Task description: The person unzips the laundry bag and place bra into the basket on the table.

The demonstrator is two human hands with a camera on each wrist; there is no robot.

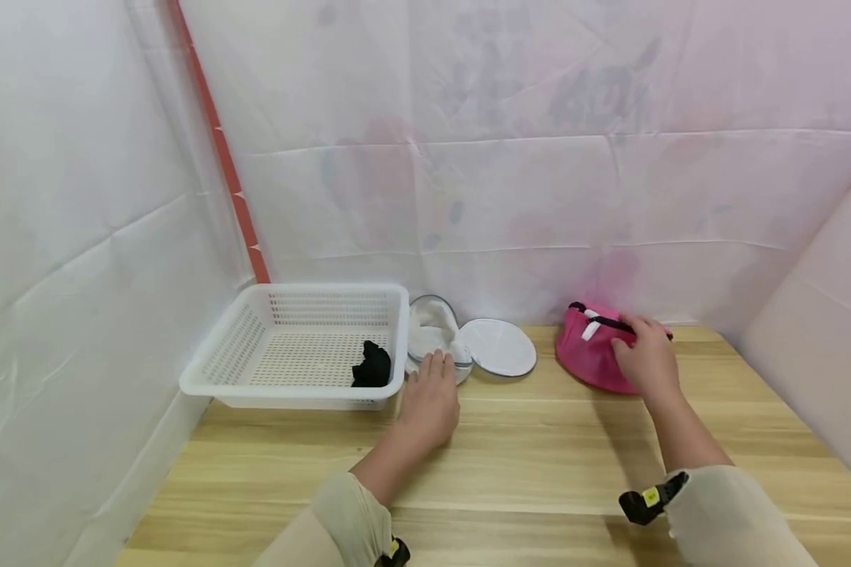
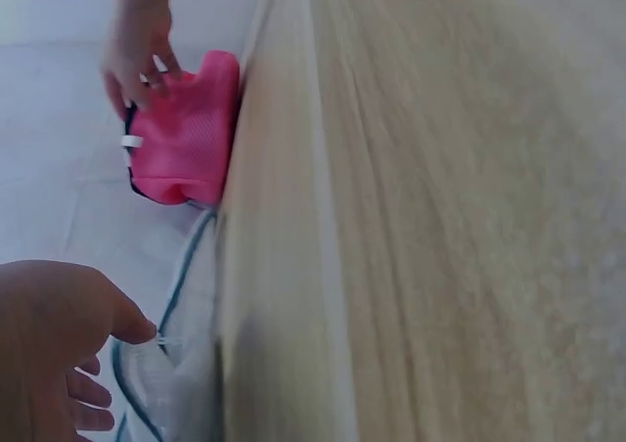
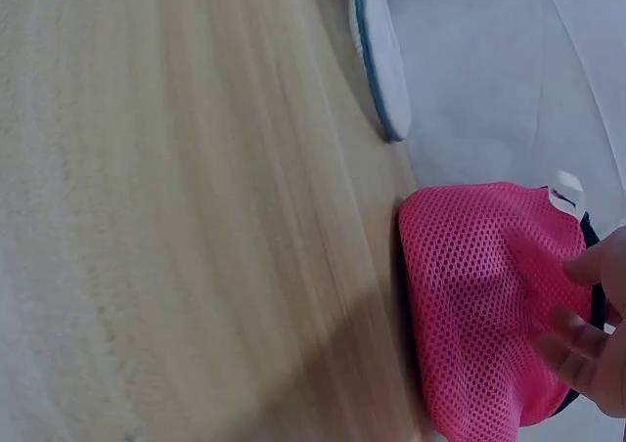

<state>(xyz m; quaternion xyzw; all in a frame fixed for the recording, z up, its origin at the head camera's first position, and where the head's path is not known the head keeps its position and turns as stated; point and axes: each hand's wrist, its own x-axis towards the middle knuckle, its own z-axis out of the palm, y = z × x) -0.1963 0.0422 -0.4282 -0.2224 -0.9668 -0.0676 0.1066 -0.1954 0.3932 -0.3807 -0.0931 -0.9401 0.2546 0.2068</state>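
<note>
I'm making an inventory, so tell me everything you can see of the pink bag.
The pink bag looks like soft mesh fabric, its small holes plain in the right wrist view. A black band runs along its upper edge, where a white tag shows. The bag sits slumped and creased on the wooden table, near the back sheet. The person's right grip is at the upper edge; whether it actually pinches the fabric, I cannot tell.
</note>
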